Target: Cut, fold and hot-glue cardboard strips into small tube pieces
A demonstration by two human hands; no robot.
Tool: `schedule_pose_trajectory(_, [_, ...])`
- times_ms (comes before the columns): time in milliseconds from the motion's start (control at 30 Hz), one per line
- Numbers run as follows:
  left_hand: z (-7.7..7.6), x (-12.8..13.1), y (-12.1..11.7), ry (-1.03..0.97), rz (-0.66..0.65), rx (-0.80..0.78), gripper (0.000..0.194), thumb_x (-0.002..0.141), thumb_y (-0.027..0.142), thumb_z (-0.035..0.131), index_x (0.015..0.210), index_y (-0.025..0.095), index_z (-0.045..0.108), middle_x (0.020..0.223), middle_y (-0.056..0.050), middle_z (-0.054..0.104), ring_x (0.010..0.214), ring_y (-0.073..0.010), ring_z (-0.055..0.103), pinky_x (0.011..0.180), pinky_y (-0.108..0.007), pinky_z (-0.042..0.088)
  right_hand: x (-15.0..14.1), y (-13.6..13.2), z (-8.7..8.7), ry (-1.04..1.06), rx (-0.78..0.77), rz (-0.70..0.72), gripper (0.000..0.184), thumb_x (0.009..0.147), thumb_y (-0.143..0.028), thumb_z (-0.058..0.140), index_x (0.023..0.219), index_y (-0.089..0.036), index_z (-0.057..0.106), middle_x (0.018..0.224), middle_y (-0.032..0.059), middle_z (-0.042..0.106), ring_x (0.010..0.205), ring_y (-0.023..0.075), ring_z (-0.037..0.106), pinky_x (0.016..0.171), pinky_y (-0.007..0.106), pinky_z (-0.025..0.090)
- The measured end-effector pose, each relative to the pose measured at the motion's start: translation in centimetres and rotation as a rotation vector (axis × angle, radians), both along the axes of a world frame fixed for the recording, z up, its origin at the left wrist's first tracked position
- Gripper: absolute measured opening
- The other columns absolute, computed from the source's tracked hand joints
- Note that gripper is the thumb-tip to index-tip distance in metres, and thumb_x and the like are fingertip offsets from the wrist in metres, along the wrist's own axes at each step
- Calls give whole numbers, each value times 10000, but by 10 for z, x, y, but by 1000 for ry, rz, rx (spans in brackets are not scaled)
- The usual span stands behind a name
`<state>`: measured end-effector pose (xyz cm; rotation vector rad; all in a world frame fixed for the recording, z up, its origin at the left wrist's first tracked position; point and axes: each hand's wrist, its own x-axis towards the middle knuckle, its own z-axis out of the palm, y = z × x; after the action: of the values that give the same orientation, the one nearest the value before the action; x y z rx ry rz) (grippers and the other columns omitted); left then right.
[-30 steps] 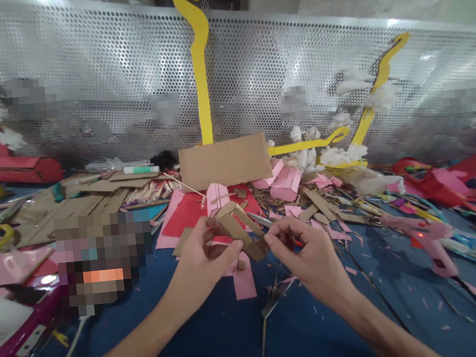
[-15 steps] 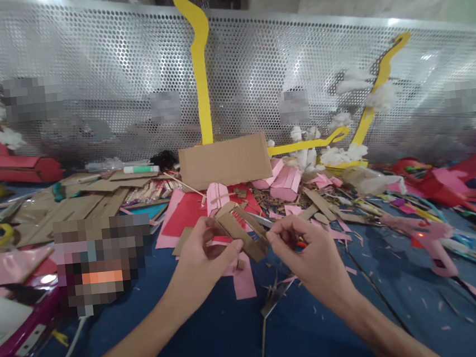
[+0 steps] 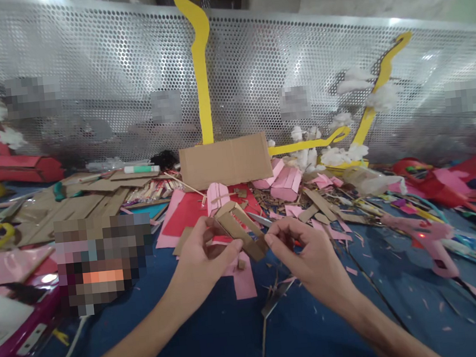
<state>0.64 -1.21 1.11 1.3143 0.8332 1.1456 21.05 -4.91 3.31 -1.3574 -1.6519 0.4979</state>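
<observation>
A small folded brown cardboard piece (image 3: 239, 229) hangs above the blue table (image 3: 219, 337), held between both hands. My left hand (image 3: 206, 257) pinches its left side with thumb and fingers closed. The fingertips of my right hand (image 3: 308, 253) are closed on its lower right end. A pink paper strip (image 3: 244, 281) lies on the table just below the piece. Behind the hands lie red paper (image 3: 188, 211) and a pink folded box (image 3: 217, 196).
A brown cardboard sheet (image 3: 224, 160) stands behind, in front of a tall yellow paper shape (image 3: 199, 64) and a perforated metal screen (image 3: 86, 92). Cardboard scraps (image 3: 76, 202) lie left, a pink glue gun (image 3: 432, 244) right, cotton tufts (image 3: 345, 151) at the back.
Almost nothing differs. My right fingertips shifted slightly along the end of the cardboard piece; the left hand kept its hold.
</observation>
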Motion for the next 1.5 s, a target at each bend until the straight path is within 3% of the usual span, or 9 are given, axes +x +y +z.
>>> schedule_pose_trajectory(667, [-15,0,2,13,-45,-16,352,891,390,796,1027,197,534,1089,-75,739,765,-192,778,741,-393,680,-2,1,-12,-297,479,-218,187,879,-88,645,759,-220,589,670,-49,535,607,124,511,651,261,422])
schedule_pose_trajectory(867, [-17,1,2,25,-57,-10,368,878,415,806,990,195,533,948,-50,741,731,-198,770,735,-398,671,-1,0,-14,-354,559,-234,187,897,-83,649,785,-221,591,679,-48,523,633,129,510,683,273,414])
schedule_pose_trajectory(1133, [-22,-3,3,45,-77,-54,381,891,448,796,1061,194,567,1094,-73,738,826,-229,802,791,-418,683,-2,1,-12,-533,726,-164,218,931,-58,654,780,-206,602,659,-18,594,616,150,507,694,320,410])
schedule_pose_trajectory(1367, [-17,-3,0,32,-69,-42,356,913,437,776,1051,191,558,1060,-75,744,787,-209,790,814,-418,680,-5,0,-12,-658,733,-88,198,937,-72,679,787,-195,640,674,-1,661,632,173,586,711,363,401])
schedule_pose_trajectory(1500, [-16,-4,1,25,-75,-36,362,910,430,781,1062,189,558,1065,-76,738,771,-201,786,789,-405,683,-6,0,-12,-510,626,-23,149,945,-92,652,846,-202,667,726,-6,672,677,165,617,716,338,427])
